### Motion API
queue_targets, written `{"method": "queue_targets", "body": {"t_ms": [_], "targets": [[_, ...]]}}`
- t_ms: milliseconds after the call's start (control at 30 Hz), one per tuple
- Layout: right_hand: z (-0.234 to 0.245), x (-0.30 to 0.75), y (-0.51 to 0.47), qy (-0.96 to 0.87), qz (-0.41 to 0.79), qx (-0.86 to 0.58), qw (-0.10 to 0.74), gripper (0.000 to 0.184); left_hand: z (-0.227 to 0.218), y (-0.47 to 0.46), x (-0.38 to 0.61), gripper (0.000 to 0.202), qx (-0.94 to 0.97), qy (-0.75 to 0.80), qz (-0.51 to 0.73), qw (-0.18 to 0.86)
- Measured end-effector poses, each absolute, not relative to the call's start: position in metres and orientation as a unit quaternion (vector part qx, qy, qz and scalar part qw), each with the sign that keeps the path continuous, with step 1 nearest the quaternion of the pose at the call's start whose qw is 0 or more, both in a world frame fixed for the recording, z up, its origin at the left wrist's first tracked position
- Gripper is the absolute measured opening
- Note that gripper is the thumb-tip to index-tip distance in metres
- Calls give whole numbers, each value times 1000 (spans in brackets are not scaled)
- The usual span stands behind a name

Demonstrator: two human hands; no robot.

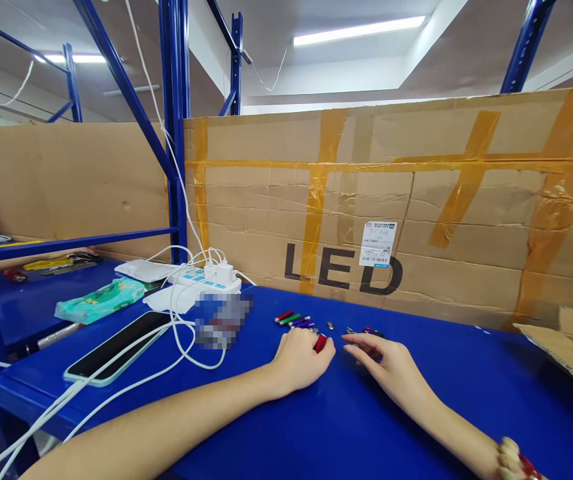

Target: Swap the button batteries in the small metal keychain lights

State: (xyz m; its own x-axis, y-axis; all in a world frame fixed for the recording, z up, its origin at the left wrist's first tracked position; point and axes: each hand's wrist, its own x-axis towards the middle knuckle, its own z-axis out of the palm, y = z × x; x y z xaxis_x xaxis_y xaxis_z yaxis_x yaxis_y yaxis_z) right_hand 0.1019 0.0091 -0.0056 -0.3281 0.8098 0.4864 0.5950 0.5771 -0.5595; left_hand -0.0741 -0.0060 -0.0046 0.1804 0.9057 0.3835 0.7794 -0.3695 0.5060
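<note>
Left forearm nearest; left fingers clamping glossy red cylinder, axis slanting away-right; right fingers apart; room right on blue counter.

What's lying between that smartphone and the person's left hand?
In the head view, white cables loop across the blue tabletop between the smartphone and left hand, beside a pixelated patch I cannot identify; nearer the hand it's bare.

White cables obstruct the left; right tabletop offers passage.
</note>
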Motion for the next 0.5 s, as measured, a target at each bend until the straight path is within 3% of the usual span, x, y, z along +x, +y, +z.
{"method": "queue_targets", "body": {"t_ms": [167,500], "targets": [[-6,101,8,-809,135,-441,365,29,-3,-6,-76,43,742,563,351,101],[-8,100,10,-829,92,-428,347,23,2,-10,-75,41,799,533,279,7]]}}
